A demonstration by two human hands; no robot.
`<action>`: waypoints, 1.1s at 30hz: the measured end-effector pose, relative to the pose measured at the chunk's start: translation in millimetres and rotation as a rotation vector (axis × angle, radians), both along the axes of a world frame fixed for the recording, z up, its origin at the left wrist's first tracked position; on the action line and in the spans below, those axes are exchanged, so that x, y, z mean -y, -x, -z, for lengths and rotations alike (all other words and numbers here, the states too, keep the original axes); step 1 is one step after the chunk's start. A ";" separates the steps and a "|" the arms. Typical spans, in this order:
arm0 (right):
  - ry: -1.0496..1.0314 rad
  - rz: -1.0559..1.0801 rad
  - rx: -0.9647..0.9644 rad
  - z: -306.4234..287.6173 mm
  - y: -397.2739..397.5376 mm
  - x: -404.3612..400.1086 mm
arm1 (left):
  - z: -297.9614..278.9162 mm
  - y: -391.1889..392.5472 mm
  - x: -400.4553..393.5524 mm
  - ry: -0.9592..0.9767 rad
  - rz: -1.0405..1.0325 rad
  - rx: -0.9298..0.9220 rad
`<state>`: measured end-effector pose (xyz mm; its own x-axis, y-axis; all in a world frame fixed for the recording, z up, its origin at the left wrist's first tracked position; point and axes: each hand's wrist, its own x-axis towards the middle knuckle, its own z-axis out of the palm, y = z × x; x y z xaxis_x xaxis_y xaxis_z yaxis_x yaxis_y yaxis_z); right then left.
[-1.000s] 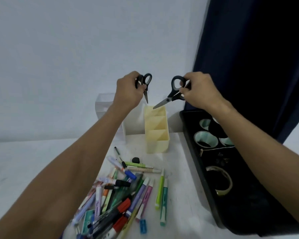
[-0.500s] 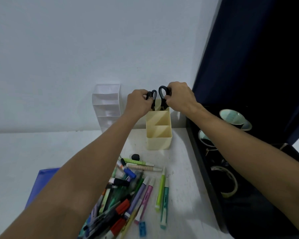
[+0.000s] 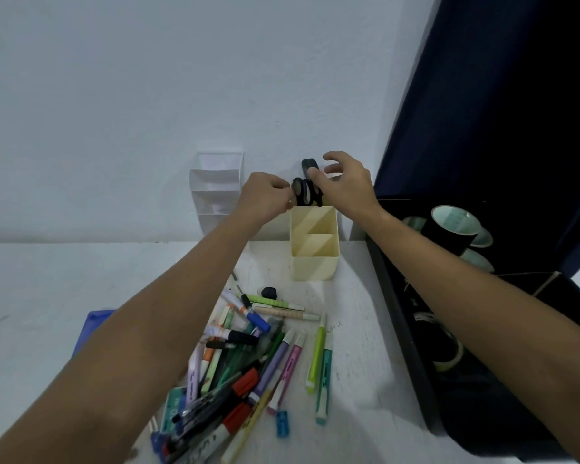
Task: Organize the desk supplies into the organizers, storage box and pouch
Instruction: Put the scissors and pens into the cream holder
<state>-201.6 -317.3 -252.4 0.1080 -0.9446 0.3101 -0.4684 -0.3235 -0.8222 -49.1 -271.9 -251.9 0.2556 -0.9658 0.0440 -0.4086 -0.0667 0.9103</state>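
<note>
Left hand (image 3: 267, 195) fingers curl at the black scissors (image 3: 304, 190) in the yellow organizer (image 3: 313, 242) — right hand (image 3: 344, 185) fingers spread loosely beside them, gripping nothing.

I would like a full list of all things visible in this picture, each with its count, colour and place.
scissors: two, black handles, standing in rear slot of yellow organizer
yellow organizer: one, cream yellow, by wall
clear organizer: one, translucent white, left of yellow one
pens and markers: many, mixed colours, piled on table
black box: one, right side, holds tape rolls
tape rolls: several, dark
blue pouch: one, left
left hand: touches scissors
right hand: above scissors, fingers loose
</note>
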 end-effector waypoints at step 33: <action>-0.118 -0.477 -0.888 105.2 -136.4 -98.0 | 77.0 -107.7 -138.7 -0.731 -0.160 0.178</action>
